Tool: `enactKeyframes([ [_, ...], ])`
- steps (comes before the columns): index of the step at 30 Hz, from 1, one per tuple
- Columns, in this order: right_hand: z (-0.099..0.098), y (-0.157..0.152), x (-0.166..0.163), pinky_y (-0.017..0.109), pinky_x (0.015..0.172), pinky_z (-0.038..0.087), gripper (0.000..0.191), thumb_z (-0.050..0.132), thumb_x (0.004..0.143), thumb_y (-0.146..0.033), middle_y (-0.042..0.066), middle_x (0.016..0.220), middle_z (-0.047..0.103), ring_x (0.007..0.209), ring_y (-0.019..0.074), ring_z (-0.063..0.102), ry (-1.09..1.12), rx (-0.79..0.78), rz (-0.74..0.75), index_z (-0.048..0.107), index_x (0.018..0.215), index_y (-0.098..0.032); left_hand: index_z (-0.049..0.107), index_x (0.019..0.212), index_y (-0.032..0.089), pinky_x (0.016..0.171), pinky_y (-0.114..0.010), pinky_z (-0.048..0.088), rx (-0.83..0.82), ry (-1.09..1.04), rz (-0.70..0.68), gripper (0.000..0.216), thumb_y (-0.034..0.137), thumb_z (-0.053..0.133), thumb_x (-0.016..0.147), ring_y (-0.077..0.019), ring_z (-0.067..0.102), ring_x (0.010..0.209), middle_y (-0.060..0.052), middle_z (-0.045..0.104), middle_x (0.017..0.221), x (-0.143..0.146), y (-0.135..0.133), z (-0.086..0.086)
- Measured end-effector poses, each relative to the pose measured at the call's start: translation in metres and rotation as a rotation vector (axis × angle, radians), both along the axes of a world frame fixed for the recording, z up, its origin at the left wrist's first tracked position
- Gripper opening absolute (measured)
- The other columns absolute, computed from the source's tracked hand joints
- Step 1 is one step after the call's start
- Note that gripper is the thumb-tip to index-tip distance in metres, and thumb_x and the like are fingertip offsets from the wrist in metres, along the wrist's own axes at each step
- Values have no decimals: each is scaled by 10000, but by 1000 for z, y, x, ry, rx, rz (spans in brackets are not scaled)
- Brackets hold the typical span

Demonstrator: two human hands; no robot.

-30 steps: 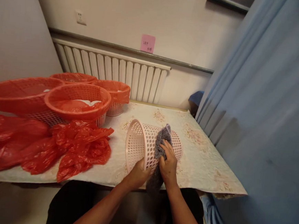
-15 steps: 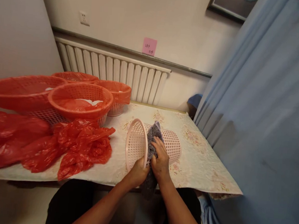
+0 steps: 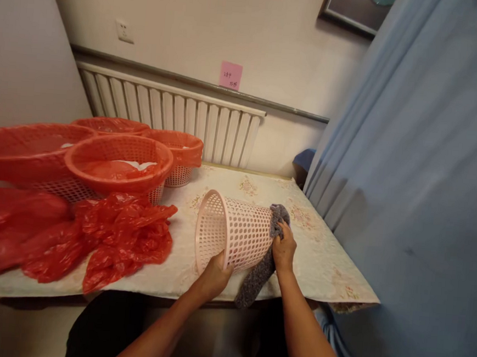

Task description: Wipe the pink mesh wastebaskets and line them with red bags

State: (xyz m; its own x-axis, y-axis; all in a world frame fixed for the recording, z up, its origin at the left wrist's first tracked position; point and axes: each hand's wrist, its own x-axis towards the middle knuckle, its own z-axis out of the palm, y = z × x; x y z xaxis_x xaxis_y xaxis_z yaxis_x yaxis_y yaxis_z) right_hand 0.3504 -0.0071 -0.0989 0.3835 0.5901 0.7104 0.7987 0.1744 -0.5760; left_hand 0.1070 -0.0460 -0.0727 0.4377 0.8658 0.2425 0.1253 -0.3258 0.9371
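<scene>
A pale pink perforated basket (image 3: 238, 232) lies on its side on the table, its open mouth facing left. My left hand (image 3: 214, 275) grips the basket's rim at the near edge. My right hand (image 3: 283, 249) is closed on a grey fuzzy cloth (image 3: 261, 268) and presses it against the basket's bottom end. The cloth's tail hangs down toward the table's front edge.
The table (image 3: 319, 256) carries a floral cover. Crumpled red plastic bags (image 3: 122, 235) lie at the left, with several red-lined baskets (image 3: 118, 161) behind them. A white radiator (image 3: 173, 118) lines the wall. A blue curtain (image 3: 407, 186) hangs close on the right.
My right hand slid the grey cloth from the basket's rim area along its side to the bottom end at the right. My left hand kept its hold on the rim.
</scene>
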Motion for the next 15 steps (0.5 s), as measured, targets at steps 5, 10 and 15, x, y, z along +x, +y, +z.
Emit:
enactKeyframes([
  [5, -9, -18, -25, 459, 1086, 342, 441, 381, 759, -99, 131, 1320, 527, 1272, 216, 442, 55, 31, -84, 597, 1142, -121, 615, 1145, 125, 1024, -383, 406, 15, 22, -31, 424, 124, 444, 758, -216, 582, 1083, -76, 657, 1169, -4, 2, -4],
  [10, 5, -48, -90, 474, 1105, 317, 525, 355, 727, -47, 97, 1365, 490, 1325, 205, 376, 1, 44, 115, 566, 1195, -154, 618, 1143, 137, 1039, -376, 394, 10, -21, -65, 403, 146, 454, 775, -213, 575, 1096, -63, 659, 1167, -4, 4, -6],
  [15, 31, -64, -135, 467, 1110, 328, 630, 371, 645, -5, 59, 1389, 470, 1354, 211, 336, -103, 67, 432, 546, 1222, -188, 599, 1155, 127, 965, -366, 457, -19, -97, -81, 395, 132, 448, 791, -226, 587, 1066, -81, 657, 1164, -4, 0, -8],
])
